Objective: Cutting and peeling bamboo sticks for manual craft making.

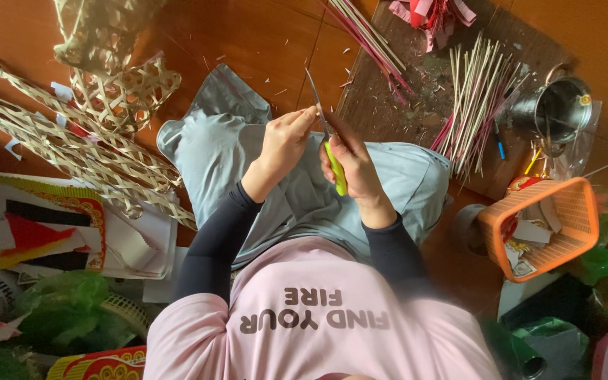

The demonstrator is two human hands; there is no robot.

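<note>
- Pink shirt (pixel 318 331) fills the near edge; beyond it both forearms reach out over grey trousers (pixel 248 162).
- Right hand (pixel 355 167) is clenched round a knife (pixel 326 141) by its yellow-green handle, held above the lap, between the two hands.
- Knife's long axis runs almost straight away from the body, leaning slightly left in view: handle near the wrist, blade tip pointing off toward the floor beyond the knees.
- Left hand (pixel 286 141) is pinched at the blade's side, fingertips touching or just beside the edge; what it grips is too thin to make out, perhaps a sliver.
- Risk, as I judge it: those fingertips sit so close to the steel that a slip or sudden give could nick them.
- A jerk could also drive the tip toward the sticks (pixel 476 98) on the board (pixel 388 84), or flick chips up.
</note>
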